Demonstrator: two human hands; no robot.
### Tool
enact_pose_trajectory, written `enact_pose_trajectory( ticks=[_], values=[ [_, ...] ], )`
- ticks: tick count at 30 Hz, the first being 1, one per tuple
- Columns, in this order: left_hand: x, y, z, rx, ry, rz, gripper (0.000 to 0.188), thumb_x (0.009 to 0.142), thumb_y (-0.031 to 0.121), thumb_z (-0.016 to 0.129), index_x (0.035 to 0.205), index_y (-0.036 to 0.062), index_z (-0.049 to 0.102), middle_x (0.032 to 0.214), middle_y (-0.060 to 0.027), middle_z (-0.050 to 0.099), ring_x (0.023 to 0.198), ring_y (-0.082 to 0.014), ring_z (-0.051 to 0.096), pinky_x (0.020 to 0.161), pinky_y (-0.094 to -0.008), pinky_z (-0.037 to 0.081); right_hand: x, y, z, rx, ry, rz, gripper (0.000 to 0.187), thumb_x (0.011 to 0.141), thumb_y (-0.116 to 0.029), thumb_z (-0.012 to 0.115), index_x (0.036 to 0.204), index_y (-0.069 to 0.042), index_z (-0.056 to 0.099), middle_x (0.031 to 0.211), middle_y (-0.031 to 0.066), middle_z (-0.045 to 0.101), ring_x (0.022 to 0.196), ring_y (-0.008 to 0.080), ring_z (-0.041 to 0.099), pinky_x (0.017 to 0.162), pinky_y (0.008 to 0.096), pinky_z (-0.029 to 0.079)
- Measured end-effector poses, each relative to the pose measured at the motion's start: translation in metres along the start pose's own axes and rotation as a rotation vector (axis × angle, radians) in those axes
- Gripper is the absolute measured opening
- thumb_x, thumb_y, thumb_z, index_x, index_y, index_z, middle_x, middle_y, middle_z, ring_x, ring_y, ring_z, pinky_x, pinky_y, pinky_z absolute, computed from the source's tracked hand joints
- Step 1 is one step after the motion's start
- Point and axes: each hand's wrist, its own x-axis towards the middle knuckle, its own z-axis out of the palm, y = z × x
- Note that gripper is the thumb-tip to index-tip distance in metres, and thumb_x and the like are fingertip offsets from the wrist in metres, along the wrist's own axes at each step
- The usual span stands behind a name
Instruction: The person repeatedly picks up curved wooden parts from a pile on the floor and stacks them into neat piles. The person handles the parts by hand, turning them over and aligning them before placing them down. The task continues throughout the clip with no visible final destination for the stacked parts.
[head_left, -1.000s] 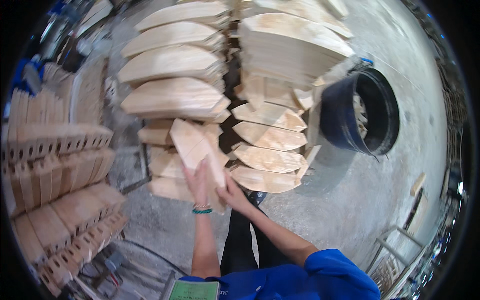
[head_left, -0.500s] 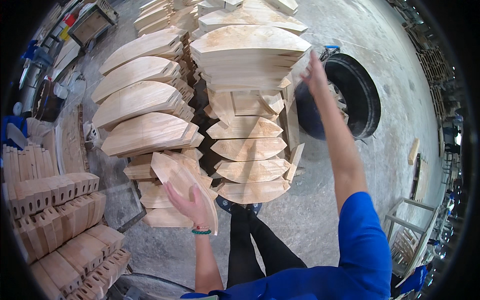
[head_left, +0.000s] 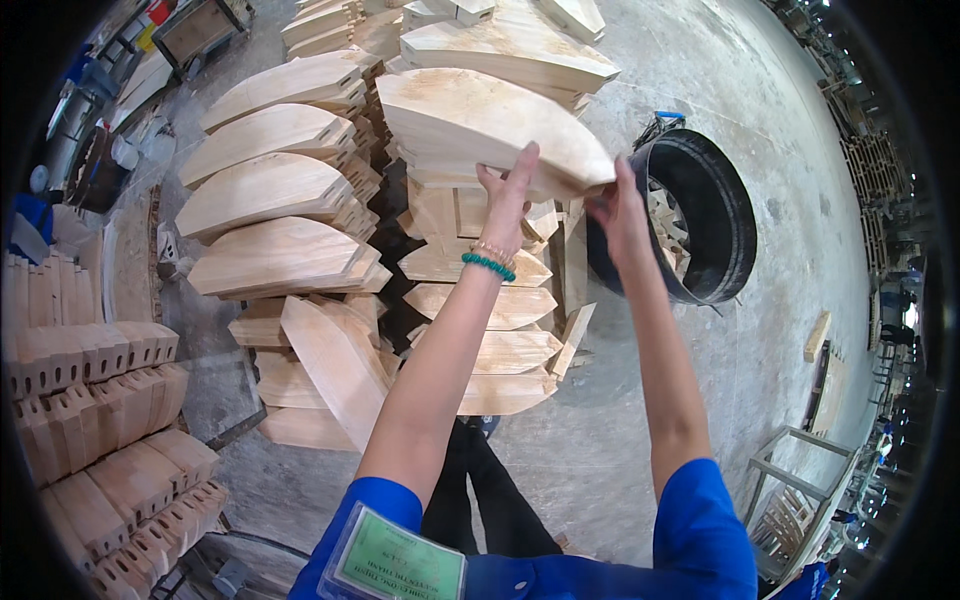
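Observation:
A curved, pale wooden board [head_left: 480,112] lies askew on top of the central stack, its right end turned toward me. My right hand [head_left: 624,212] grips that pointed right end between thumb and fingers. Along the near edge, my left hand [head_left: 508,198] is closed on the same board, some of its fingers hidden. Below my left forearm, another curved board [head_left: 330,355] rests slantwise over shorter wooden pieces. Several smaller curved pieces [head_left: 485,306] lie in a column between my arms and my feet.
Stacks of curved boards [head_left: 265,190] stand at the left. A black round tub [head_left: 735,215] holding wood offcuts sits to the right. Rows of slotted wooden parts [head_left: 90,400] fill the lower left. A metal frame [head_left: 800,470] stands at the lower right.
My left hand has left the slanted board and reached up to the central stack. My right hand has closed on the top board's right end, which has swung toward me.

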Motion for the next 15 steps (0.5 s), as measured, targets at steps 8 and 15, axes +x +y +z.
enact_pose_trajectory(
  ticks=[8, 15],
  values=[
    [-0.074, -0.057, -0.032, -0.157, -0.239, -0.012, 0.074, 0.082, 0.023, 0.073, 0.138, 0.0008, 0.030, 0.130, -0.0127, 0.049, 0.118, -0.0209, 0.052, 0.100, -0.0348, 0.044, -0.060, 0.016, -0.061, -0.419, -0.241, 0.267, 0.078, 0.090, -0.057, 0.054, 0.147, -0.008, 0.032, 0.139, 0.0086, 0.046, 0.126, 0.0182, 0.043, 0.107, 0.0361, 0.030],
    [-0.150, -0.086, -0.060, -0.042, -0.310, -0.124, 0.080, 0.084, 0.029, 0.070, 0.144, 0.0023, 0.025, 0.137, -0.0129, 0.044, 0.126, -0.0200, 0.045, 0.105, -0.0338, 0.038, -0.089, 0.039, -0.049, -0.218, -0.413, 0.370, 0.093, 0.076, -0.024, 0.073, 0.150, -0.003, 0.021, 0.143, 0.0188, 0.039, 0.131, 0.0247, 0.042, 0.108, 0.0350, 0.033]
  ],
)
